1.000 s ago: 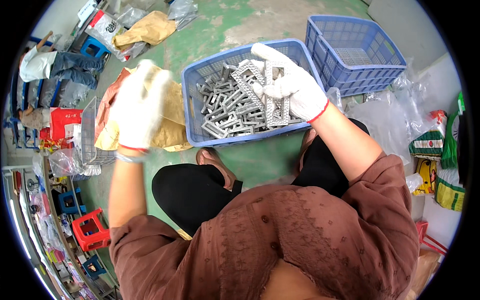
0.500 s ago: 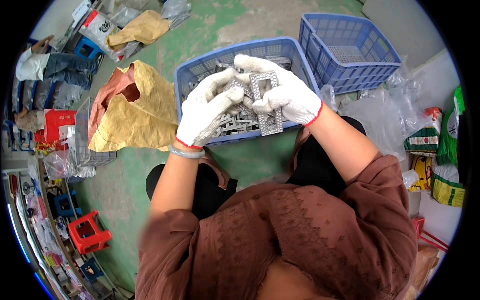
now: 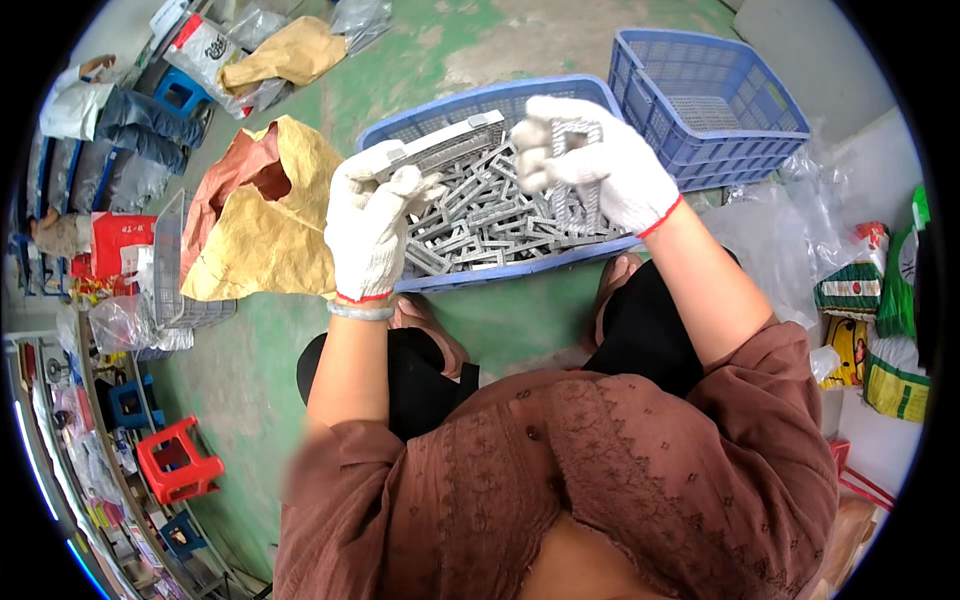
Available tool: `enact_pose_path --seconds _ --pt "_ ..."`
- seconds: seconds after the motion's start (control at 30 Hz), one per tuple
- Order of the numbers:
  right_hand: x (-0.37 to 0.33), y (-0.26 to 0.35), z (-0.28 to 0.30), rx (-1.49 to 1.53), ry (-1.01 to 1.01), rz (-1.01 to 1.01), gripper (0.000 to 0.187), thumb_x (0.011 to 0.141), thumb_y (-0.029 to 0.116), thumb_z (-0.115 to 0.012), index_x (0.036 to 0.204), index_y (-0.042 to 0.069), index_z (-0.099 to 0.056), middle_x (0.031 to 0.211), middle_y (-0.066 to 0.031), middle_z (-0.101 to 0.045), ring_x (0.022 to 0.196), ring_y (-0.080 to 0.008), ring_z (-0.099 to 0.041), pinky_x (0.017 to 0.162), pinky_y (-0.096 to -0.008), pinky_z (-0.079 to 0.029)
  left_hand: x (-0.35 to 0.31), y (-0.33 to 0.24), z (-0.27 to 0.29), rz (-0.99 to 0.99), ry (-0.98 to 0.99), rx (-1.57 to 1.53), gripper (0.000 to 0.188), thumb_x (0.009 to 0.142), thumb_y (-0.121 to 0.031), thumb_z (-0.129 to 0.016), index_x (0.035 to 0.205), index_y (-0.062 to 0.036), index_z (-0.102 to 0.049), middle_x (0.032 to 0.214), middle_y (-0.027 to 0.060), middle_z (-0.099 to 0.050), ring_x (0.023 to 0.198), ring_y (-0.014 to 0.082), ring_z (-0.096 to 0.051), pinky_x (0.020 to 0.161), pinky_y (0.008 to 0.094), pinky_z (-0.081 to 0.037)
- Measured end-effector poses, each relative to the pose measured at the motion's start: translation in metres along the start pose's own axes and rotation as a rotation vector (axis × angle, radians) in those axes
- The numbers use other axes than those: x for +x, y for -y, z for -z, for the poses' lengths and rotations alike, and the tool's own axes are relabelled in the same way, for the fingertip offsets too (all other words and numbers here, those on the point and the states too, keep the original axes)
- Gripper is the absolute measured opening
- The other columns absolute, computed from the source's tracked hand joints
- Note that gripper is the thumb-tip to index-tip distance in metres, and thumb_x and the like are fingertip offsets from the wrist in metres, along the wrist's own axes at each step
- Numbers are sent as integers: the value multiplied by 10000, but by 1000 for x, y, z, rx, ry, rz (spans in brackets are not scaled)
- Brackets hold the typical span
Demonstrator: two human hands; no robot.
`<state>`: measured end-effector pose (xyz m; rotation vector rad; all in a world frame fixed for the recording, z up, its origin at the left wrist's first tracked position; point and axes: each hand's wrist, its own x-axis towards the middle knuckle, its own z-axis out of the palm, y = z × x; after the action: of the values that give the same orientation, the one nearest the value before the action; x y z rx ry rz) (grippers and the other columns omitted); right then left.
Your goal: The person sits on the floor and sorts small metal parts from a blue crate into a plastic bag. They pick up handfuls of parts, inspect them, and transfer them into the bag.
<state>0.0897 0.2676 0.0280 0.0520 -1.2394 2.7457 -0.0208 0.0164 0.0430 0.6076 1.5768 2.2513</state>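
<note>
In the head view, our left hand (image 3: 368, 225) has drawn apart from our right hand (image 3: 610, 170). It grips a grey piece (image 3: 455, 143) by one end, probably keeping its length clear; the right grasps a blurred rectangular frame (image 3: 577, 212). Both pieces are over the blue basket (image 3: 540, 266); fingers hide their gripped parts.

Silvery-grey frames (image 3: 490, 215), blue basket (image 3: 510, 271), white red-edged gloves (image 3: 362, 243), brown blouse (image 3: 470, 480), apparently flower-patterned
</note>
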Motion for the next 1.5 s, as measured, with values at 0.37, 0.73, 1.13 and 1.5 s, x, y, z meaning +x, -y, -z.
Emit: enact_pose_path --seconds 0.37,0.73,1.13,1.5 --pt "-13 -11 -27 -44 31 18 547 832 -25 -680 1354 3 -519 1120 -185 -666 938 -272 -697 840 -426 -597 -4 18 0 -88 114 -70 304 916 -3 -654 1205 -4 -561 1225 192 -646 1086 314 -670 927 463 -580" --pt "-15 -11 -25 -12 23 -9 534 860 -29 -658 1372 3 -508 1097 -198 -676 957 -284 -704 853 -437 -602 -2 25 0 51 87 -151 304 929 -43 -669 1213 -11 -566 1213 186 -657 1050 332 -683 927 476 -565" --pt "-18 -11 -28 -31 -9 -21 509 882 -32 -628 1375 -2 -502 1112 -205 -670 977 -299 -701 858 -455 -603 -5 24 -2 81 75 -154 317 930 -34 -638 1231 -2 -542 1193 183 -649 1054 367 -678 879 455 -574" --pt "-21 -7 -29 -110 -47 -82 655 814 -9 -707 1423 -1 -466 1213 -202 -645 1027 -303 -684 897 -470 -578 -4 20 0 209 30 -130 326 906 16 -594 1224 20 -522 1108 152 -646 937 296 -698 775 395 -593"
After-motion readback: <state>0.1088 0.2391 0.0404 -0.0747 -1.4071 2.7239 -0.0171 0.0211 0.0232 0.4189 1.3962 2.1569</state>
